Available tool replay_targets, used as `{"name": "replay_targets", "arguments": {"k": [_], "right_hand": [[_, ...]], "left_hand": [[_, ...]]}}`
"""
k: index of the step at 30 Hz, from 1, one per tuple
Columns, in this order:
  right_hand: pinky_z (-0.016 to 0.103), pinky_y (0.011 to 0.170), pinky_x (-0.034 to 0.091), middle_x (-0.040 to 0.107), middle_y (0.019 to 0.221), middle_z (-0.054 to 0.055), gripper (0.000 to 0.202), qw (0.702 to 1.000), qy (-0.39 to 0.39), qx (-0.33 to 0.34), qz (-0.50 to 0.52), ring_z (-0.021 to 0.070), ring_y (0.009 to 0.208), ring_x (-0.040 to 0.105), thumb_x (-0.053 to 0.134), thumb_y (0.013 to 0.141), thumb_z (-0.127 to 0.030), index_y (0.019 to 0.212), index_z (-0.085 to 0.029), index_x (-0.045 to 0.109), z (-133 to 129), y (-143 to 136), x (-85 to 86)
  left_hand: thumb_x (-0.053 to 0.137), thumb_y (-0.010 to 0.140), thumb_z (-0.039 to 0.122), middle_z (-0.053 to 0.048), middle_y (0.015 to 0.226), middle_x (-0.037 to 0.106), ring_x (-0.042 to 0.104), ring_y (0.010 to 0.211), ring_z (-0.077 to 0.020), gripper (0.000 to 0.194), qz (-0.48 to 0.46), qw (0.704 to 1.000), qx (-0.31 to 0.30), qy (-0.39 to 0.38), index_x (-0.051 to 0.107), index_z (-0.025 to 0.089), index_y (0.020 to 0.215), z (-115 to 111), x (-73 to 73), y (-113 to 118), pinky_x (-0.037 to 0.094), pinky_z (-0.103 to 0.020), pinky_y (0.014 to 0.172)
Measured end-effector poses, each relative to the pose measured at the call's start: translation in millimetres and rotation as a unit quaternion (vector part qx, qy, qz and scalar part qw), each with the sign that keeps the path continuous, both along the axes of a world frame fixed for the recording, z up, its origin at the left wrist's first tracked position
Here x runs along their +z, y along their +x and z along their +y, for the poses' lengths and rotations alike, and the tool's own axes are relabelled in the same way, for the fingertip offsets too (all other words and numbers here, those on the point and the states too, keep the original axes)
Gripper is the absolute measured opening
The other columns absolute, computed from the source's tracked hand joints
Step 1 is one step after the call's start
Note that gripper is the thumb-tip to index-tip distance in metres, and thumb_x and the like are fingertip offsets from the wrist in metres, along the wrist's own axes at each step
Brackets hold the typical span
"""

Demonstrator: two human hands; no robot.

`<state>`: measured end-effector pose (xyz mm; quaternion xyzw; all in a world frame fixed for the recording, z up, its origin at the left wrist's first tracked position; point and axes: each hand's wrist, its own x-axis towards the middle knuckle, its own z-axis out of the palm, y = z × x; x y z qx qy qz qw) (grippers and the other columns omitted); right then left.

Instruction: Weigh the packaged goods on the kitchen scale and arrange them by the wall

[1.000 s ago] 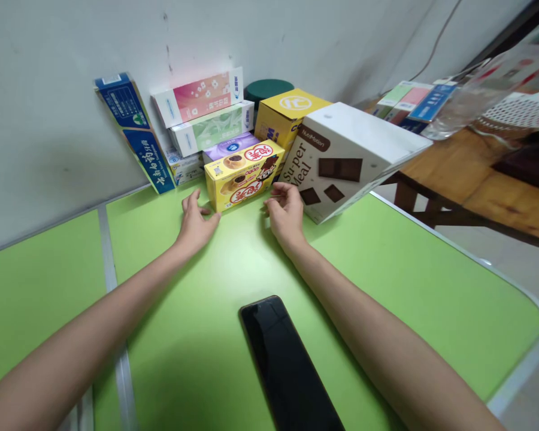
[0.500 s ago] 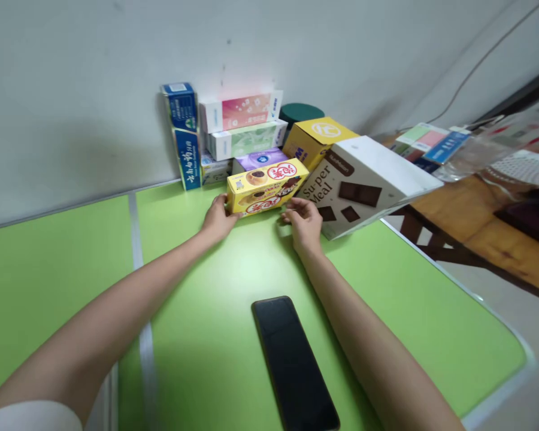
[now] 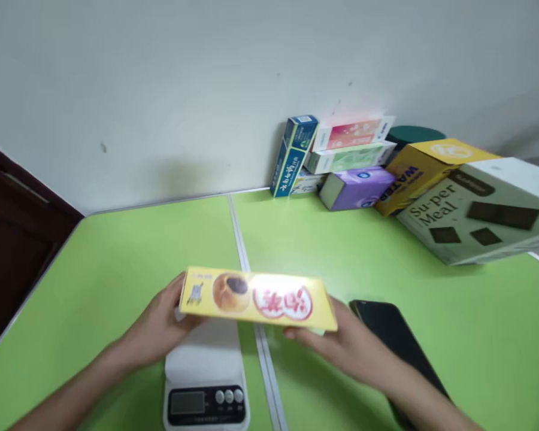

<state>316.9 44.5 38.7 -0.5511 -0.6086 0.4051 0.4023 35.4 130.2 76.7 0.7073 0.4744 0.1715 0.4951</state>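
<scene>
A yellow snack box [image 3: 260,299] is held lengthwise between both hands, raised over the green table. My left hand [image 3: 164,317] grips its left end, with the thumb below the near edge. At the right end, my right hand [image 3: 341,335] has its fingers closed round the box. Beneath the box's left part lies a white digital scale [image 3: 206,359], its dark display panel facing me; the box and left hand hide its far part. A black phone [image 3: 399,341] lies flat on the table, partly behind my right forearm.
Along the wall stand blue toothpaste boxes [image 3: 294,157], stacked pink [image 3: 353,134] and green [image 3: 350,157] cartons, a purple box [image 3: 359,187], a yellow box [image 3: 402,173] and a large Su-per Meal box [image 3: 480,209]. A metal seam [image 3: 265,359] crosses the green table [image 3: 130,257].
Both hands have brought the yellow snack box from beside the stacked cartons towards me and leftwards. My right hand has closed on it. The view has turned left, showing the scale.
</scene>
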Motion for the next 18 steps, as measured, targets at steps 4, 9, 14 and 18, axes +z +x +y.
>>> {"name": "replay_targets", "arguments": {"k": [4, 9, 14, 18], "right_hand": [[0.033, 0.070, 0.056, 0.067, 0.114, 0.010, 0.045, 1.000, 0.023, -0.007, -0.002, 0.0231, 0.087, 0.066, 0.059, 0.083, -0.027, 0.128, -0.024, 0.053, -6, -66, -16.8], [0.035, 0.074, 0.055, 0.063, 0.123, 0.011, 0.059, 1.000, 0.016, -0.025, -0.001, 0.0225, 0.086, 0.064, 0.063, 0.081, -0.026, 0.137, -0.027, 0.047, -9, -90, -44.8], [0.028, 0.055, 0.048, 0.068, 0.100, 0.006, 0.044, 0.982, 0.066, -0.119, 0.132, 0.0141, 0.060, 0.054, 0.055, 0.088, -0.037, 0.132, -0.031, 0.054, -15, -68, -61.7], [0.026, 0.058, 0.047, 0.067, 0.091, 0.003, 0.019, 0.953, 0.070, -0.228, 0.185, 0.0116, 0.060, 0.053, 0.061, 0.086, -0.033, 0.103, -0.028, 0.069, -16, -61, -69.9]], "left_hand": [[0.067, 0.076, 0.033, -0.010, 0.119, 0.068, 0.064, 0.108, -0.0304, 0.044, -0.018, 0.996, 0.090, -0.009, 0.060, 0.022, 0.119, -26, -28.5, -58, 0.055, -0.042, 0.089], [0.070, 0.074, 0.033, -0.011, 0.132, 0.060, 0.056, 0.123, -0.0320, 0.060, -0.004, 0.993, 0.114, 0.008, 0.052, 0.021, 0.130, -36, -83.2, -95, 0.045, -0.047, 0.104], [0.060, 0.081, 0.026, -0.013, 0.143, 0.047, 0.048, 0.130, -0.0287, 0.065, -0.062, 0.980, 0.144, 0.122, 0.039, 0.023, 0.142, -44, -115.4, -110, 0.039, -0.044, 0.109], [0.057, 0.080, 0.026, -0.011, 0.120, 0.061, 0.061, 0.107, -0.0258, 0.047, -0.066, 0.963, 0.215, 0.149, 0.053, 0.019, 0.127, -40, -116.7, -115, 0.049, -0.040, 0.096]]}}
